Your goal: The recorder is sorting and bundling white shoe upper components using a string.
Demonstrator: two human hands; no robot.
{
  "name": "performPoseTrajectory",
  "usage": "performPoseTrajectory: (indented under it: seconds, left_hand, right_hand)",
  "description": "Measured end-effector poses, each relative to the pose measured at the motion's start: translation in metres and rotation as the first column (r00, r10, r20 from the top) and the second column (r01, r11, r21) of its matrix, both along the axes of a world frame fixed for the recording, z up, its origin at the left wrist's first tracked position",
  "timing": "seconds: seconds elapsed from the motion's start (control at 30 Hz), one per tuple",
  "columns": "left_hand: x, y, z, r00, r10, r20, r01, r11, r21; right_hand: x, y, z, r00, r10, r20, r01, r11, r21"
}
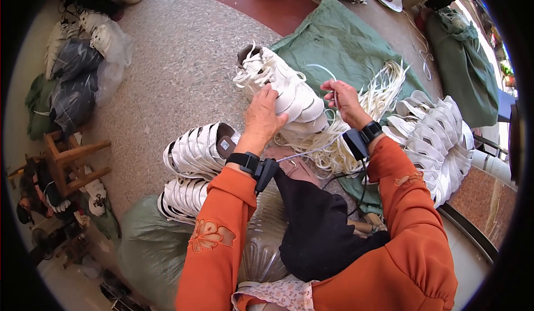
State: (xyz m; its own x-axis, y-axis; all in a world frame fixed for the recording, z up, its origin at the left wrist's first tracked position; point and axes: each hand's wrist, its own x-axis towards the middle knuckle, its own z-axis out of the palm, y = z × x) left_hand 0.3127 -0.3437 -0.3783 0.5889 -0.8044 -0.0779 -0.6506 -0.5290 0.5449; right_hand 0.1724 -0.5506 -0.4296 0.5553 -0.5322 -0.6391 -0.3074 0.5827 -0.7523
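Note:
A nested stack of white shoe uppers [297, 91] with loops of lace stands in front of me. My left hand [263, 115] grips its near left side, thumb and fingers pressed on the white material. Just right of the stack, my right hand [346, 101] pinches a white shoelace [322, 69], whose free end curves up and left. Below and beyond that hand lies a loose heap of off-white laces [384, 86]. More nested white uppers [201, 148] rest left of my left forearm, and a bent row of uppers [431, 141] sits to the right.
Under the laces spreads a green sack cloth [347, 36]. A full green sack [464, 69] stands at far right, another green bag [147, 244] at lower left. A wooden stool [69, 163] and dark plastic bags [78, 80] are along the left. The floor [167, 50] is speckled.

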Motion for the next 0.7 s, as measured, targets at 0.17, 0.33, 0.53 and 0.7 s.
performPoseTrajectory:
  seconds: [0.17, 0.33, 0.53, 0.7]
  left_hand:
    - [-0.005, 0.024, 0.002, 0.997, -0.049, -0.067, 0.051, 0.998, 0.031]
    - [-0.023, 0.05, 0.004, 0.985, 0.044, -0.164, -0.042, 0.999, 0.017]
    - [-0.031, 0.073, -0.007, 0.938, 0.144, -0.315, -0.109, 0.986, 0.127]
    - [-0.032, 0.111, -0.022, 0.777, 0.369, -0.51, -0.331, 0.929, 0.168]
  right_hand:
    - [0.012, 0.011, -0.048, 0.97, 0.161, -0.182, -0.157, 0.987, 0.037]
    - [0.022, 0.022, -0.063, 0.903, 0.246, -0.353, -0.357, 0.886, -0.297]
    - [0.02, 0.026, -0.084, 0.846, 0.244, -0.473, -0.521, 0.566, -0.639]
    - [0.028, 0.033, -0.069, 0.744, 0.495, -0.448, -0.662, 0.633, -0.401]
